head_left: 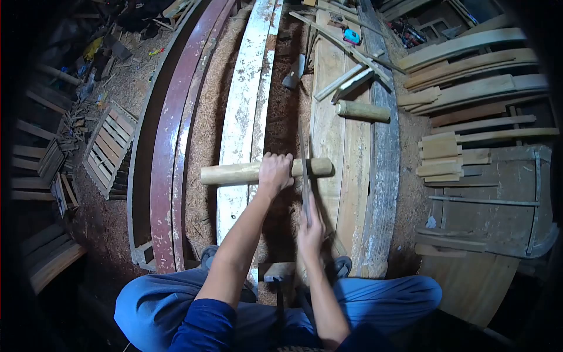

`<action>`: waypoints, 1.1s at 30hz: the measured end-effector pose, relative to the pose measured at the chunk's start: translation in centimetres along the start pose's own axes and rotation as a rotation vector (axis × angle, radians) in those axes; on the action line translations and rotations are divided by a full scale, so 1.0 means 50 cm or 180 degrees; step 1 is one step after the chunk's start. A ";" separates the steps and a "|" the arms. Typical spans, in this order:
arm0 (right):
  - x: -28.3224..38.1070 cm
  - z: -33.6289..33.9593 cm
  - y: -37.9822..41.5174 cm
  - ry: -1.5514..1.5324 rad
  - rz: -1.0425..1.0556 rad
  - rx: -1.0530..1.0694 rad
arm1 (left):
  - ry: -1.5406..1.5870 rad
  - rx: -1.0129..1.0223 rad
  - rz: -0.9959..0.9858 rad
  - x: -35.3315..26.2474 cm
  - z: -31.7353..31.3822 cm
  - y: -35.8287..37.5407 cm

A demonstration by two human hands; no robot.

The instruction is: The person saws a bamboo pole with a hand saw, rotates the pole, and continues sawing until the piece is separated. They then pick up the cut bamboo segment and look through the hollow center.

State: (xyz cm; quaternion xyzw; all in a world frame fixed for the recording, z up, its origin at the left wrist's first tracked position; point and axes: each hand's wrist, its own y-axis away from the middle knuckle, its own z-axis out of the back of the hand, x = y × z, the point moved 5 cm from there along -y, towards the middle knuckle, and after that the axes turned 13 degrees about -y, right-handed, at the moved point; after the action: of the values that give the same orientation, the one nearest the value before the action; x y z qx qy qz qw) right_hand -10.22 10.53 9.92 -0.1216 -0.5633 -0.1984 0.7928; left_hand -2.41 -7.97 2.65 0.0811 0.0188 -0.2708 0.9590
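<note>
A round wooden pole (231,174) lies crosswise, bridging a white-painted beam (240,111) and a bare wooden plank (328,211). My left hand (275,173) is closed over the pole near its middle and presses it down. In my right hand (311,232) is a handsaw (304,149), seen nearly edge-on with its thin blade pointing away from me. The blade crosses the pole between my left hand and the pole's right end. My fingers wrap round the saw's handle, which is mostly hidden.
A shorter round piece (363,111) lies on the plank, with wood strips (352,76) and a blue tape measure (352,36) beyond it. A hammer-like tool (291,79) rests between the beams. A maroon beam (167,146) runs at left; stacked boards (469,82) stand at right.
</note>
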 end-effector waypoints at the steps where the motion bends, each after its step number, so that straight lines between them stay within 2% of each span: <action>1: -0.011 0.013 0.035 0.0016 0.0064 -0.0051 | 0.0019 0.0015 0.0035 -0.003 0.001 0.006; 2: -0.013 0.028 0.069 -0.0171 -0.0205 -0.0050 | 0.0056 -0.0121 0.0038 -0.004 -0.002 0.010; 5: -0.004 0.027 0.044 -0.0011 -0.0060 -0.0035 | 0.0103 -0.0277 0.0002 -0.004 0.005 0.014; 6: 0.012 0.016 0.000 -0.0111 -0.0351 0.0032 | 0.0110 -0.0263 -0.0001 -0.005 0.011 0.014; 9: 0.013 -0.009 -0.061 -0.0260 -0.0028 0.0042 | 0.0004 -0.0218 -0.0060 -0.002 -0.003 0.007; 13: 0.016 0.038 0.027 -0.0027 0.0043 0.0022 | -0.0021 -0.0189 0.0005 -0.011 0.004 0.019; 15: 0.022 0.044 0.045 -0.0067 -0.0237 0.0031 | -0.0009 -0.0236 -0.0043 -0.018 0.011 0.025; 17: 0.009 0.034 0.040 -0.0012 -0.0150 0.0022 | -0.0248 -0.0478 -0.0258 -0.016 0.038 0.026; 19: -0.005 0.030 0.040 -0.0109 -0.0136 -0.0028 | -0.0395 -0.0890 -0.0295 -0.020 0.005 0.040; 21: 0.015 0.040 0.038 -0.0039 -0.0055 0.0006 | -0.0595 -0.1792 -0.0171 -0.027 -0.011 0.067; 23: 0.032 0.061 0.037 0.0051 0.0034 0.0036 | -0.0369 -0.1714 -0.0254 -0.031 -0.019 0.077; 27: 0.052 0.091 0.054 -0.0023 -0.0344 0.0270 | 0.0000 -0.1530 -0.0505 -0.035 -0.010 0.119; 28: 0.056 0.093 0.060 0.0011 -0.0324 0.0280 | 0.0006 -0.1293 -0.0454 -0.042 -0.005 0.134; 31: 0.047 0.086 0.066 0.0042 -0.0323 0.0294 | -0.0358 -0.1468 -0.0150 -0.051 -0.018 0.156; 33: 0.040 0.079 0.071 -0.0034 -0.0532 0.0251 | -0.0460 -0.1313 -0.0119 -0.058 -0.031 0.155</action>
State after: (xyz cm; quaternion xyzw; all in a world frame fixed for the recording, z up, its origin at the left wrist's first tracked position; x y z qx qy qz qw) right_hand -11.40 14.99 13.25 -0.0439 -0.5831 -0.2408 0.7746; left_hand -0.82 0.29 2.50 -0.1368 0.0065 -0.2841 0.9490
